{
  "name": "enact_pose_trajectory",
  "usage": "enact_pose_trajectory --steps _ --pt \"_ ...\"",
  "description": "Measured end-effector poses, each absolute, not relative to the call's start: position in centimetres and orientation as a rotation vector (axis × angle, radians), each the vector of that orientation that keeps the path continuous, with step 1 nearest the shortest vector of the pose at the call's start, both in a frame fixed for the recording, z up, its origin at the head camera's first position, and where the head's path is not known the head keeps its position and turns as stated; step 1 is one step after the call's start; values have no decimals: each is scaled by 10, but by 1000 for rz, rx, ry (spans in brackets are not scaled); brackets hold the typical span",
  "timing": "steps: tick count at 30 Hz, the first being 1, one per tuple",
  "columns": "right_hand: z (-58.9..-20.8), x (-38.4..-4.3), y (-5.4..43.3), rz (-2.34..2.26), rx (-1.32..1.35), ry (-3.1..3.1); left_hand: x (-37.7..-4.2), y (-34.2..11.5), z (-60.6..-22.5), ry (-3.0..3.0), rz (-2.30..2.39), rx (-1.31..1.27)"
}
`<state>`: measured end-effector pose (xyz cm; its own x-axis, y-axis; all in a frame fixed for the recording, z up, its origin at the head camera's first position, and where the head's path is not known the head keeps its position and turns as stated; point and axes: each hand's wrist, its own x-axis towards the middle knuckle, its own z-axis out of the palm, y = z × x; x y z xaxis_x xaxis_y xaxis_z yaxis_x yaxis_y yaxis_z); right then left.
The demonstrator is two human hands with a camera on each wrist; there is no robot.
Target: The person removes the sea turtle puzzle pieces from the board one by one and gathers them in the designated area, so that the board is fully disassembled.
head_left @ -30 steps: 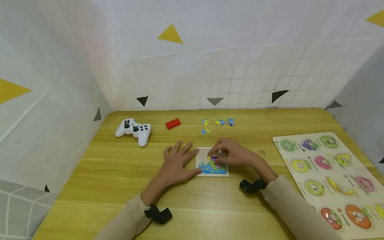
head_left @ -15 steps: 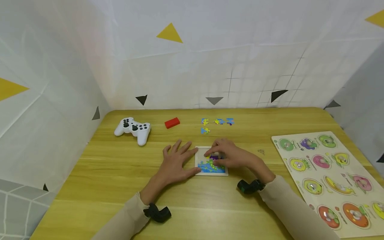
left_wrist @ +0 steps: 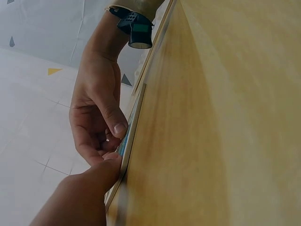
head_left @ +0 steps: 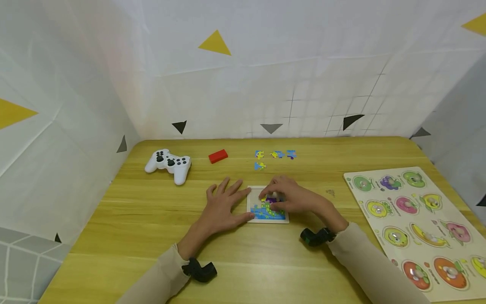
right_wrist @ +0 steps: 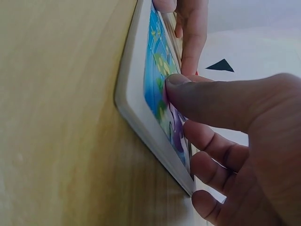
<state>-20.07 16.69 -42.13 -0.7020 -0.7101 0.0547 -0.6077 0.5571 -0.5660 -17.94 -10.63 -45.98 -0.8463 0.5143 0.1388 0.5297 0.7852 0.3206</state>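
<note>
In the head view, a small jigsaw puzzle tray (head_left: 279, 222) with a pale rim lies flat on the table, its lower part filled with a blue and green picture. My left hand (head_left: 222, 211) is spread beside it, thumb and index fingertip at its left rim. Over the right half, my right hand (head_left: 290, 196) pinches a purple-and-yellow puzzle piece (head_left: 270, 200) between thumb and index finger, low against the picture. The right wrist view shows the right thumb (right_wrist: 207, 101) touching the picture surface; the index fingertip is mostly hidden behind it.
Several loose puzzle pieces (head_left: 278, 154) lie behind the tray. Farther left are a red block (head_left: 218, 156) and a white game controller (head_left: 168, 164). A large wooden fruit-peg board (head_left: 411, 223) occupies the right side. White cloth (head_left: 243, 93) hangs behind the table.
The right hand's thumb and index finger have shifted slightly left over the picture, with the purple piece between them. The left hand keeps its place at the tray's rim.
</note>
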Motion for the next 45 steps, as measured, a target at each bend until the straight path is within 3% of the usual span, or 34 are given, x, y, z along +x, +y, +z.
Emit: enact_pose_trajectory --steps 45 --pt "-422 -202 167 -866 -1094 2596 -179 -106 -460 -2935 -539 -849"
